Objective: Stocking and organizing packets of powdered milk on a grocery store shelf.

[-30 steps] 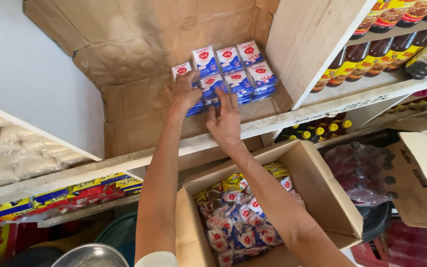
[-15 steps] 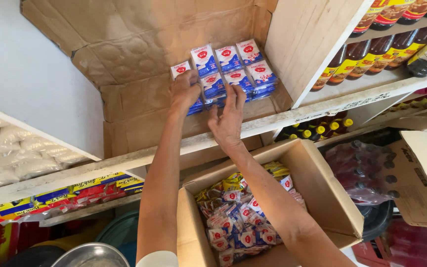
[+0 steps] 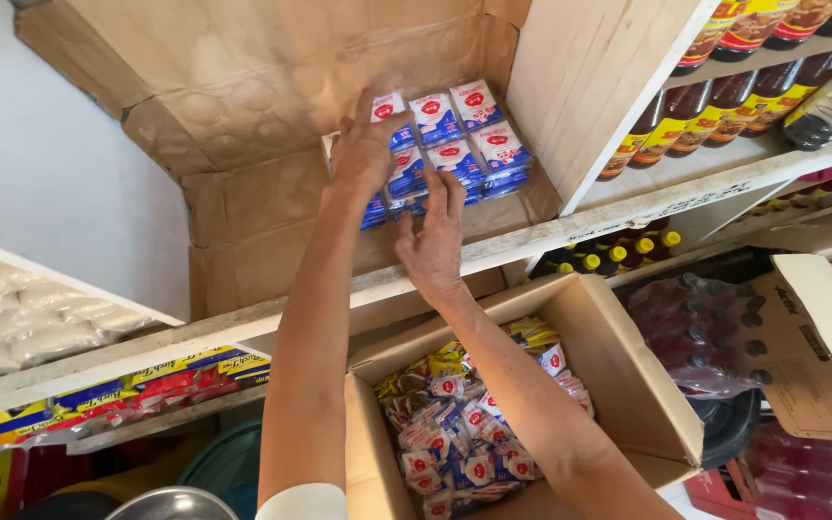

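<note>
So both hands are working the stack of blue-and-white packets (image 3: 455, 144) sitting on the shelf (image 3: 272, 318) above the open cardboard box (image 3: 628, 385), left hand (image 3: 363, 149) pressing flat, right hand (image 3: 432, 241) touching open-fingered, neither gripping anything.

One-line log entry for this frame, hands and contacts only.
left hand: on stacked blue-and-white sachet packs | right hand: at stack's lower edge | site: cardboard-lined wooden shelf | below: open cardboard box of sachets

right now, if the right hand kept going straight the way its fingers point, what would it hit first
The right hand points up and into the shelf, so it would likely first meet the stacked small blue-and-white packets, already near its fingertips; depth is hard to judge.
</note>
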